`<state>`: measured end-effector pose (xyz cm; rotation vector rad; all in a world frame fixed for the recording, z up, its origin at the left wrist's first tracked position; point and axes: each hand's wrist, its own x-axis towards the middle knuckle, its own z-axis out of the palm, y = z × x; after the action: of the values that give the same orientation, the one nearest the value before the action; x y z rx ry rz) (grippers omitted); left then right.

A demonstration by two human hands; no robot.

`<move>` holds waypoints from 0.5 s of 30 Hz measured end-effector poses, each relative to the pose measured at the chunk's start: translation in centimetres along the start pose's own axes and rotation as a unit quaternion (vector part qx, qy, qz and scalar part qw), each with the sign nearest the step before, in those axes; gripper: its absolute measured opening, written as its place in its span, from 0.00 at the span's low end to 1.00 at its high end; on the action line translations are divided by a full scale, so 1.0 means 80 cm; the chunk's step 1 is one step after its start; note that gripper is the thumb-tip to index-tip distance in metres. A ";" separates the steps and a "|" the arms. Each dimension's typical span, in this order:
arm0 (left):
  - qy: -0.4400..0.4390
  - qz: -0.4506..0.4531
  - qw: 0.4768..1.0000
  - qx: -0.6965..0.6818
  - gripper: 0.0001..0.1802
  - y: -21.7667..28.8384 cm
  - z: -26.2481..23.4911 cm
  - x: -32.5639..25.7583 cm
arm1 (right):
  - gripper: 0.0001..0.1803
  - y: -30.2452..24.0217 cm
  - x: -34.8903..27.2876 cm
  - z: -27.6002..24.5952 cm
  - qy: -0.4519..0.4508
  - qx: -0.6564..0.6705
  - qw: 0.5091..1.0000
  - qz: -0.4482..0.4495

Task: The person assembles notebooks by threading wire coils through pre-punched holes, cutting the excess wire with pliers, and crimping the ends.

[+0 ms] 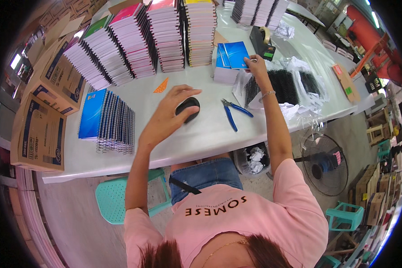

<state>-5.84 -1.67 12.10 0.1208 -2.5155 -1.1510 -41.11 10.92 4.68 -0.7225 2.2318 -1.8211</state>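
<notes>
My right hand [257,68] pinches the right edge of a blue-covered booklet [236,54] lying on top of a white-paged stack. Another blue cover shows beside it at a slight angle. My left hand [172,109] is over the table with fingers and thumb stretched apart around a rounded black object [189,110]; whether it touches that object I cannot tell. Between my arms lie blue-handled cutting pliers [232,112], jaws pointing away from me. A pile of blue spiral-bound notebooks [92,114] stands to the left of my left hand.
Tall stacks of spiral notebooks [172,38] line the table's far side. Black binding coils [283,87] lie in crumpled plastic beside my right forearm. A tape dispenser [262,43] stands behind the booklets. Cardboard boxes [39,131] sit at the left, a fan [324,165] at the right.
</notes>
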 end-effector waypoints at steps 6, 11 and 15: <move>0.117 -0.049 0.978 -0.164 0.29 -0.007 0.076 0.075 | 0.13 -0.039 -0.062 -0.013 -0.028 0.137 0.989 -0.050; 0.152 -0.075 0.943 -0.286 0.21 -0.020 0.105 0.107 | 0.14 -0.052 -0.153 0.018 -0.150 0.303 0.941 -0.019; 0.168 -0.056 0.970 -0.168 0.14 -0.012 0.088 0.076 | 0.13 -0.034 -0.123 -0.048 -0.106 0.153 0.980 -0.070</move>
<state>-14.16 1.32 8.97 0.3389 -2.0133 -1.4488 -33.51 18.46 6.52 -0.9770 1.7564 -1.9851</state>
